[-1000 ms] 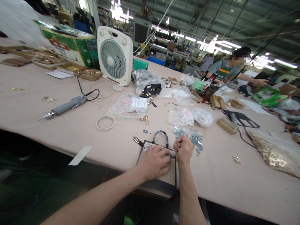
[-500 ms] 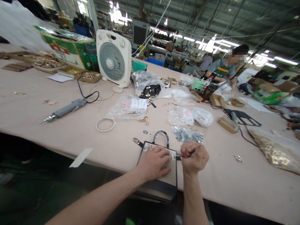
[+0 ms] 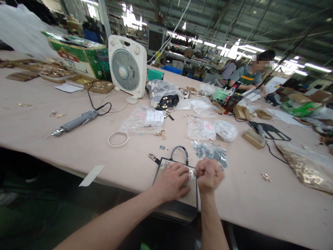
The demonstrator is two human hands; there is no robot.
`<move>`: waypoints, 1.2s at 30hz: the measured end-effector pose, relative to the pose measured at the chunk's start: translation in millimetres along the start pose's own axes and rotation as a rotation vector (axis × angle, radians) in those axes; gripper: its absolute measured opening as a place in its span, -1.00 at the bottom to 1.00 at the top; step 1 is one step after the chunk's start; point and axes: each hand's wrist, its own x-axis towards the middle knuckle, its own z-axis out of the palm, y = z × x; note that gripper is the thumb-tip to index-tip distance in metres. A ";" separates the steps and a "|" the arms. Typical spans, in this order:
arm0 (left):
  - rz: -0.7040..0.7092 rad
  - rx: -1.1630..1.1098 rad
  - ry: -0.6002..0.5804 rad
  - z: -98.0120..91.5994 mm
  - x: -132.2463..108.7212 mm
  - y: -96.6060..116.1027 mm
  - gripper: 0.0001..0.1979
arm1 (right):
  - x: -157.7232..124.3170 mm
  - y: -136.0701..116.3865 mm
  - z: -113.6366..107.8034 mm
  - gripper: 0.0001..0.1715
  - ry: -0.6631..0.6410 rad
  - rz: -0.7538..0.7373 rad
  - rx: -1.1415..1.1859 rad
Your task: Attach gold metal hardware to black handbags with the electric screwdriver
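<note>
A small handbag with a beige face and dark edges lies at the table's front edge. Its dark handle, seemingly wrapped in clear film, points away from me. My left hand rests flat on the bag's face, fingers slightly spread. At the upper right edge of the bag, my right hand is closed in a fist; whatever it grips is hidden. A white-edged slot shows on the bag between my hands. From the bag's left corner sticks out a black strap with a gold metal plate.
Small silvery plates lie just beyond my right hand. A tape roll, an electric screwdriver and a fan stand or lie leftward. Plastic bags cover the middle. Another person works at the far right.
My right fist has moved slightly left, closer to the bag, and the pale piece that showed between fist and bag is now hidden. My left hand stays on the bag.
</note>
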 end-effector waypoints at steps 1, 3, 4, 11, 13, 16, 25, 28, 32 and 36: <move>-0.003 -0.002 0.007 0.8 0.0 -0.3 -0.72 | -2.6 7.0 -1.0 -0.45 -0.046 0.077 -0.067; -0.005 -0.009 0.020 2.0 0.2 -0.5 -0.71 | -7.7 21.5 -3.6 -0.42 -0.069 0.206 -0.139; -0.002 -0.012 0.022 2.4 0.2 -0.3 -0.71 | -9.6 27.0 -4.8 -0.42 -0.040 0.239 -0.127; -0.025 -0.030 0.154 -3.8 -11.0 0.5 -0.58 | -7.9 14.4 -21.5 -0.53 0.254 0.299 0.260; -0.074 -0.023 0.215 -10.5 -18.1 -2.8 -0.57 | -3.4 4.6 -32.4 -0.56 0.367 0.298 0.318; -0.162 -0.041 0.239 -20.0 -27.1 -12.1 -0.54 | 4.4 -8.2 -43.8 -0.61 0.497 0.256 0.348; -0.187 -0.123 0.202 -15.7 -29.0 -30.2 -0.67 | -16.5 -16.7 20.8 -0.58 0.246 0.231 0.322; -0.194 -0.134 0.204 -16.9 -28.8 -29.7 -0.72 | -29.9 -5.2 34.3 -0.55 0.213 0.157 0.316; -0.220 -0.137 0.196 -18.6 -27.8 -29.4 -0.81 | -36.6 2.9 35.3 -0.51 0.209 0.072 0.317; -0.266 -0.152 0.187 -18.5 -26.5 -30.2 -0.81 | -37.8 4.6 32.3 -0.48 0.210 0.016 0.322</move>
